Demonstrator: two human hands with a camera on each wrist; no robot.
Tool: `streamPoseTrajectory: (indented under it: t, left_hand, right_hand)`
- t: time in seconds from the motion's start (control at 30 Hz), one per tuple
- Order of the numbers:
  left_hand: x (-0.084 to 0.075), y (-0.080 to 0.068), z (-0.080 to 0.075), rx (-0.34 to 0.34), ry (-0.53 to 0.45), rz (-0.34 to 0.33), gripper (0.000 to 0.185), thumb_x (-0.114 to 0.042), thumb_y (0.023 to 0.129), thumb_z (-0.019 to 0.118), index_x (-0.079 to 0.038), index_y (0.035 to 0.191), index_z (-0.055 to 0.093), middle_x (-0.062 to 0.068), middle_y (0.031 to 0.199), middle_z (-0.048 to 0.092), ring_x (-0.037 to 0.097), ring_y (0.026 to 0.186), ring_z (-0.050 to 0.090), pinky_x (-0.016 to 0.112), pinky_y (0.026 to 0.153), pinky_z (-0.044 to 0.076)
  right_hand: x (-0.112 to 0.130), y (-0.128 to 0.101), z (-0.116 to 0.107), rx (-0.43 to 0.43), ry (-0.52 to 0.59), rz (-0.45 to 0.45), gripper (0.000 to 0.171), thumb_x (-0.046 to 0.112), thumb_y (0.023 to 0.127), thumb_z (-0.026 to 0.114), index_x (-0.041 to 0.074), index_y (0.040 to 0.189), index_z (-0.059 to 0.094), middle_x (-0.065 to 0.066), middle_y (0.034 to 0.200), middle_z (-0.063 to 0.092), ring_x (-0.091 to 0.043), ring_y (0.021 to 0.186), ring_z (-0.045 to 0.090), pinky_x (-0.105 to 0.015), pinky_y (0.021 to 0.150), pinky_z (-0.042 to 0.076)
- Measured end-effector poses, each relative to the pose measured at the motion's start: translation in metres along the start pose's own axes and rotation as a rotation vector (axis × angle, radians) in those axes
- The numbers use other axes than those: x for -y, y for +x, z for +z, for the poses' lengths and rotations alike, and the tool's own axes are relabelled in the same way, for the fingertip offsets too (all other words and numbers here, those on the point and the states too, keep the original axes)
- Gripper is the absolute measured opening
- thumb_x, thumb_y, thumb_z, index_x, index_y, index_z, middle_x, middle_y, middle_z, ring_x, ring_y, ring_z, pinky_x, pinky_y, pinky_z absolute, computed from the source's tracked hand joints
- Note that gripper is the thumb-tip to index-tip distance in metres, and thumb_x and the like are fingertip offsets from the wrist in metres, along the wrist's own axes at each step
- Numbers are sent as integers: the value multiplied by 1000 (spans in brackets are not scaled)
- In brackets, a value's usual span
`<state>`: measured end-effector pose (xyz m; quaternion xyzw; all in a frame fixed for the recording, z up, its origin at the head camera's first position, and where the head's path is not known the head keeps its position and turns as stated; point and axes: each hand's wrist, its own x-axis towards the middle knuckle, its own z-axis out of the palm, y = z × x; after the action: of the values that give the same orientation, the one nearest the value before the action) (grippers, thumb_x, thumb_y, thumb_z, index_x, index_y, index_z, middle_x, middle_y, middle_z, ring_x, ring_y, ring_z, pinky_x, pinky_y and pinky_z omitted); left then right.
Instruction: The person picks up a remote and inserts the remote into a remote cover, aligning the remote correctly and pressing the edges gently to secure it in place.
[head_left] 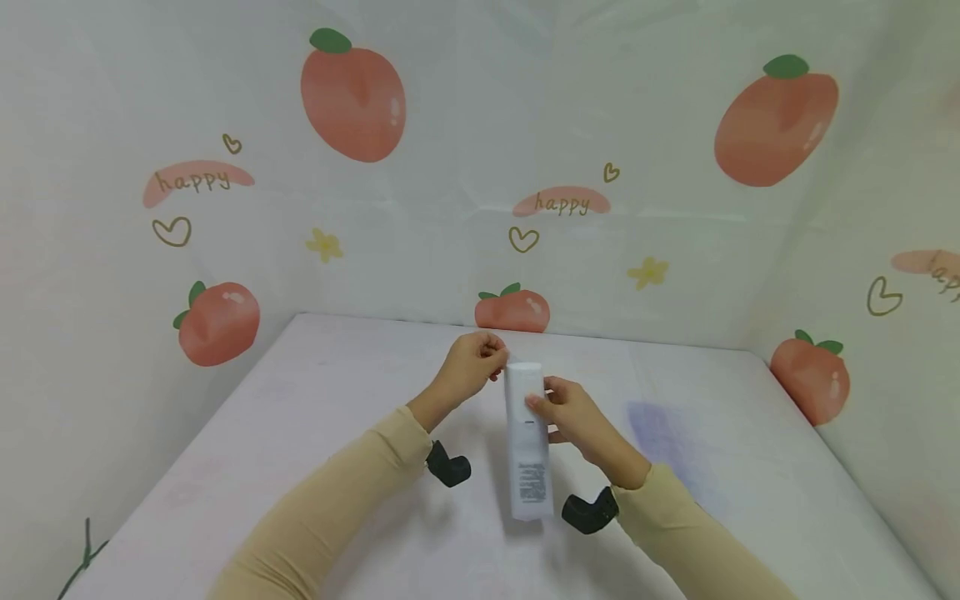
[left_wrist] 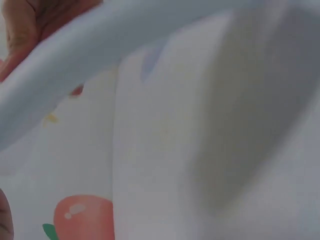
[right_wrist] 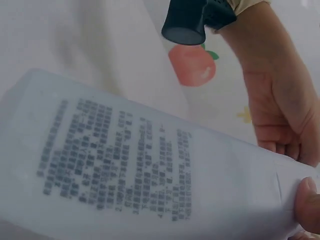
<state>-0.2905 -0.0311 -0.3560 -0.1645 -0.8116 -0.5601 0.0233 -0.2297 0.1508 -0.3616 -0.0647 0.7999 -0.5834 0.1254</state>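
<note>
Table (head_left: 300,433) amid peach-print walls (head_left: 450,167)

Table (head_left: 315,392) open left and right of white tube (head_left: 527,442); printed walls (head_left: 450,208) block three sides.

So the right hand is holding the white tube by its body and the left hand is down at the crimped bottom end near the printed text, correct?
Not quite. The head view shows the left hand up at the cap end of the white tube, the far end from the printed text. The right hand does hold the tube by its body.
</note>
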Motion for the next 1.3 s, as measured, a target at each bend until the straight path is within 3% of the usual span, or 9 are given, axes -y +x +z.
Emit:
streamPoseTrajectory:
  t: [0.23, 0.43, 0.53, 0.63, 0.73, 0.9, 1.07, 1.2, 1.3]
  left_hand:
    - [-10, -5, -4, 67, 162, 47, 7, -8, 93, 60, -2, 90, 62, 6, 79, 62, 13, 66, 57, 23, 59, 50]
    - [-16, -21, 6, 7, 304, 162, 8, -8, 94, 56, -4, 88, 60, 2, 76, 59, 11, 65, 51, 18, 57, 43]
    - [-18, -27, 13, -50, 290, 182, 9, -10, 96, 56, -3, 92, 61, 3, 78, 61, 10, 67, 52, 17, 58, 44]
    - [-19, -28, 18, -88, 217, 181, 13, -12, 98, 57, 0, 99, 63, 7, 85, 65, 12, 73, 58, 17, 64, 50]
    - [-20, -25, 19, -89, 46, 132, 18, -13, 97, 58, 3, 103, 65, 13, 89, 67, 16, 78, 63, 21, 71, 55]
    - [-14, -19, 18, -76, -279, -62, 19, -14, 91, 68, -1, 104, 70, 12, 98, 69, 16, 86, 66, 30, 80, 57]
    - [-10, -18, 16, 12, -560, -230, 35, -12, 91, 68, -6, 124, 59, 17, 111, 67, 18, 91, 68, 37, 89, 55]
    - [-7, -18, 17, 57, -604, -289, 40, -17, 94, 64, -1, 130, 55, 16, 116, 66, 15, 92, 67, 35, 92, 54]
    - [-5, -19, 17, 67, -594, -318, 37, -18, 95, 62, 6, 123, 60, 13, 114, 67, 13, 91, 66, 34, 94, 53]
  right_hand:
    - [-3, 2, -2, -56, -61, 23, 42, 18, 98, 59, -10, 128, 50, -24, 109, 63, -28, 94, 64, -53, 79, 56]
    - [-2, 0, 2, -134, -123, -3, 40, 18, 95, 62, -10, 122, 53, -23, 104, 64, -26, 90, 64, -47, 72, 59]
    - [-2, -1, 1, -162, -67, -3, 39, 15, 94, 63, -11, 121, 54, -24, 106, 63, -27, 91, 64, -50, 73, 58]
    - [1, 1, 0, -173, 2, -18, 37, 12, 95, 61, -12, 122, 53, -25, 110, 62, -27, 92, 64, -51, 75, 58]
    - [3, 3, 1, -176, 59, -33, 38, 11, 96, 59, -13, 125, 51, -26, 113, 60, -26, 94, 63, -50, 76, 57]
    - [2, 3, 1, -186, 107, -47, 41, 12, 96, 59, -11, 129, 49, -25, 117, 58, -23, 96, 62, -49, 79, 57]
    - [-1, 3, -3, -157, 154, -72, 42, 13, 96, 60, -9, 130, 49, -21, 117, 57, -18, 94, 61, -50, 83, 56]
    - [-1, 5, -5, -138, 178, -89, 43, 13, 95, 61, -9, 129, 49, -15, 110, 59, -14, 91, 60, -49, 83, 56]
    - [-2, 5, -6, -130, 181, -89, 42, 13, 93, 63, -8, 128, 51, -12, 107, 59, -14, 91, 60, -49, 82, 56]
